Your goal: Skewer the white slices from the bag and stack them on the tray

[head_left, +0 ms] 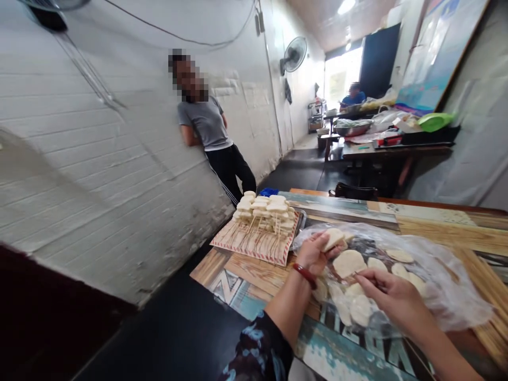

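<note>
My left hand [317,250], with a red bracelet at the wrist, is closed on a pale, flat slice [334,239] above a clear plastic bag. My right hand [391,291] is pinched around a thin wooden skewer, mostly hidden by the fingers. Beneath both hands, the plastic bag [440,259] lies spread out with several loose pale slices [349,263] on it. To the left, skewered slices [264,209] are stacked in layers on a paper-lined tray [226,238], their sticks pointing toward me.
A bundle of wooden skewers [482,286] lies at the table's right side. The patterned table [246,270] ends at left above dark floor. One person [206,124] leans on the white wall; another [353,98] sits farther back. A cluttered table [413,151] stands behind.
</note>
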A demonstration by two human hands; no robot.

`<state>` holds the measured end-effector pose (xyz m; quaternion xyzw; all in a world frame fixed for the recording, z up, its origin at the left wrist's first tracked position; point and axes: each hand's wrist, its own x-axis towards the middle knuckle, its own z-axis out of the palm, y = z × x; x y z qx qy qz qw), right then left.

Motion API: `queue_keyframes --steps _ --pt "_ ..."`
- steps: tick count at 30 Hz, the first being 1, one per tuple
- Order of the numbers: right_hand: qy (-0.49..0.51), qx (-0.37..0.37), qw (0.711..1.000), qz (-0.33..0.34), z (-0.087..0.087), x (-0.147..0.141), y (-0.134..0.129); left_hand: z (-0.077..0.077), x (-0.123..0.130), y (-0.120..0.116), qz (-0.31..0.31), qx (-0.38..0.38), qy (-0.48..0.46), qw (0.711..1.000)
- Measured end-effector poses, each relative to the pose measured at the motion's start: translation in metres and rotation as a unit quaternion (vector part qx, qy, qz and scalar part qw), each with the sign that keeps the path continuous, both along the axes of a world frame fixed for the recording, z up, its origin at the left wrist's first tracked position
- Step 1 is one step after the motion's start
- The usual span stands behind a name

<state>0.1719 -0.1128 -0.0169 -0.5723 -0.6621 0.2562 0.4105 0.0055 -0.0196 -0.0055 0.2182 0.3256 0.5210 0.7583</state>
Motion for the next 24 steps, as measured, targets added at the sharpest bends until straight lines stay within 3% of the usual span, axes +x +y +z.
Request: queue_keyframes --steps 10,17,24 --pt "-0.01 -0.011 1.0 0.007 0.006 0.003 0.0 -0.004 0.0 0.0 -0.014 0.019 -0.009 1.0" --pt "0.009 0.025 1.0 -0.002 0.022 0.0 -0.004 0.007 0.002 0.002 -0.009 0.014 0.012 1.0" --pt "0.04 0.013 0.999 0.004 0.019 -0.001 -0.001 0.013 0.005 0.006 -0.023 -0.002 0.021 1.0"
